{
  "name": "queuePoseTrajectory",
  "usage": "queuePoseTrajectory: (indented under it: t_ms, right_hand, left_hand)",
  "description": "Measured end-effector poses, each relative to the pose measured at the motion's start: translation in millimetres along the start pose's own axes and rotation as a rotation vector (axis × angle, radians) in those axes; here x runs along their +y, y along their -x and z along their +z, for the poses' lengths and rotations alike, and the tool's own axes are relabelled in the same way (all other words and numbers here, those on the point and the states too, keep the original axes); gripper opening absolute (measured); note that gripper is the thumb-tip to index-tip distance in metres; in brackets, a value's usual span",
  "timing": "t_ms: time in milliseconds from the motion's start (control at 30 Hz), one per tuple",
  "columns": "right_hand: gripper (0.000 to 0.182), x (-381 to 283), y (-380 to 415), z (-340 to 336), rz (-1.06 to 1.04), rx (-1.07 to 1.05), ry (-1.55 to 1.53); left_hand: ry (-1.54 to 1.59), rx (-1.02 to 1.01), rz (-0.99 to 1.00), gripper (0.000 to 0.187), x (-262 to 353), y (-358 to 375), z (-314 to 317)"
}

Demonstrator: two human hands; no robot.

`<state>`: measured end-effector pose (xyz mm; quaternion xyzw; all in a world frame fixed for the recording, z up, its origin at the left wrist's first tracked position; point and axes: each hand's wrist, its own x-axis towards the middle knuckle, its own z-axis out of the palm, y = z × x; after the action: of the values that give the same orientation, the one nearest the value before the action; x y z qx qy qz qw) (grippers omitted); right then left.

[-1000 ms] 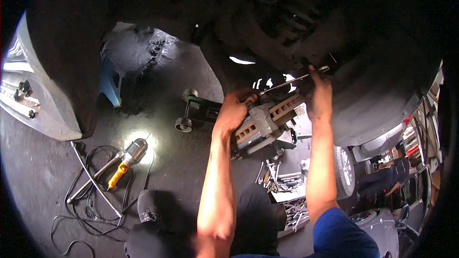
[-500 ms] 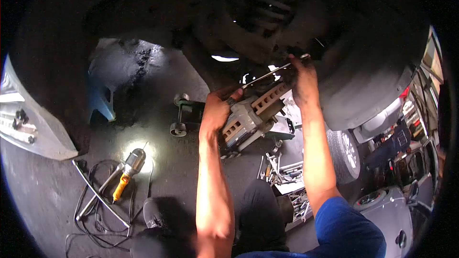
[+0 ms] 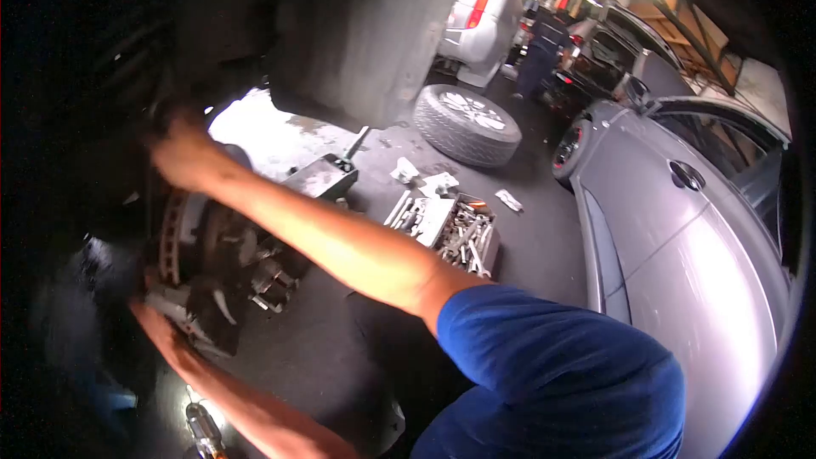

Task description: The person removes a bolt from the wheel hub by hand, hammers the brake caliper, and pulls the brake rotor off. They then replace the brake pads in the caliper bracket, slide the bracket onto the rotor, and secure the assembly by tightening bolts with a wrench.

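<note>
My right hand is raised into the dark wheel well above the brake disc; shadow and motion blur hide its fingers. Lower down, my left hand is beside the brake caliper. Its fingers are lost in the dark, and I cannot make out whether it holds anything. A lit work lamp lies on the floor below my left forearm.
A toolbox full of wrenches stands open on the floor. Behind it are a green floor jack and a removed wheel. A grey car stands at the right; a person is farther back.
My view has swung to the right, so the hands and brake now appear at the left. The thin metal rod seen between my hands earlier no longer shows.
</note>
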<state>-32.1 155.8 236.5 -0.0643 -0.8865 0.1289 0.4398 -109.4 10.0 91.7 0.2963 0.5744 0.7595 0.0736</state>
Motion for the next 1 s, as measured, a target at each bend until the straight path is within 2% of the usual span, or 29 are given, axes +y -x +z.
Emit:
queuePoseTrajectory:
  t_ms: [33,133,167,267,333,400,467,567,667,700,767,833,900,933,967,1000]
  right_hand:
    - [0.021,12.9,-3.3,18.4,-0.133,0.003,0.162]
    - [0.017,-66.5,18.4,10.3,-0.085,-0.247,-0.119]
    - [0.02,-97.5,29.3,5.8,-0.465,-0.46,0.291]
    - [0.039,-112.1,44.5,2.5,-0.401,-0.467,-0.075]
    - [0.039,-100.4,24.7,-23.6,-0.072,-0.656,-0.238]
    - [0.037,-69.5,16.7,-16.8,0.142,-0.138,-0.464]
    - [0.024,-29.9,3.1,-13.8,0.285,0.121,-0.539]
    - [0.018,-21.4,-3.1,-19.7,0.331,0.175,-0.552]
    - [0.012,-46.4,15.9,69.4,-0.267,-0.106,-0.115]
    - [0.015,-96.8,26.2,37.4,-0.472,-0.424,0.45]
    - [0.018,-118.8,58.0,59.4,-0.647,0.076,0.108]
    - [0.019,-110.2,51.4,47.7,-0.374,-0.17,-0.008]
    - [0.023,-94.3,31.2,6.4,-0.046,-0.32,-0.236]
    - [0.026,-82.4,18.0,-23.1,0.166,-0.329,-0.396]
    - [0.027,-59.6,9.3,-20.3,0.273,-0.114,-0.439]
    - [0.028,-27.5,0.7,-7.2,0.268,-0.007,-0.427]
  left_hand:
    - [-0.008,-0.001,0.007,0.032,-1.2,0.6,3.0]
    - [-0.046,0.007,0.028,0.032,-6.2,3.2,0.7]
    - [-0.052,0.013,0.032,0.031,-7.7,8.8,1.8]
    - [-0.043,0.012,0.043,0.031,-16.2,26.3,0.0]
    - [-0.033,0.003,0.036,0.031,-13.9,26.6,-3.0]
    - [-0.047,-0.005,0.014,0.031,-5.8,15.7,-2.9]
    - [-0.056,-0.013,0.009,0.03,6.7,10.5,3.1]
    - [-0.05,-0.027,0.006,0.031,-9.3,2.4,-6.1]
    - [-0.023,-0.027,0.017,0.032,-18.1,15.0,-11.1]
    - [-0.01,-0.024,0.021,0.032,-21.7,24.2,-10.8]
    - [0.021,-0.028,0.027,0.033,-27.8,39.5,-11.6]
    - [0.04,-0.046,0.021,0.033,-31.2,34.9,-14.6]
    - [0.059,-0.114,0.017,0.034,-38.5,10.2,-22.6]
    - [0.063,-0.15,0.026,0.034,-43.0,-0.6,-23.9]
    - [0.108,-0.128,0.017,0.034,-26.6,4.6,-13.5]
    - [0.154,-0.106,0.01,0.034,-9.7,9.7,-2.8]
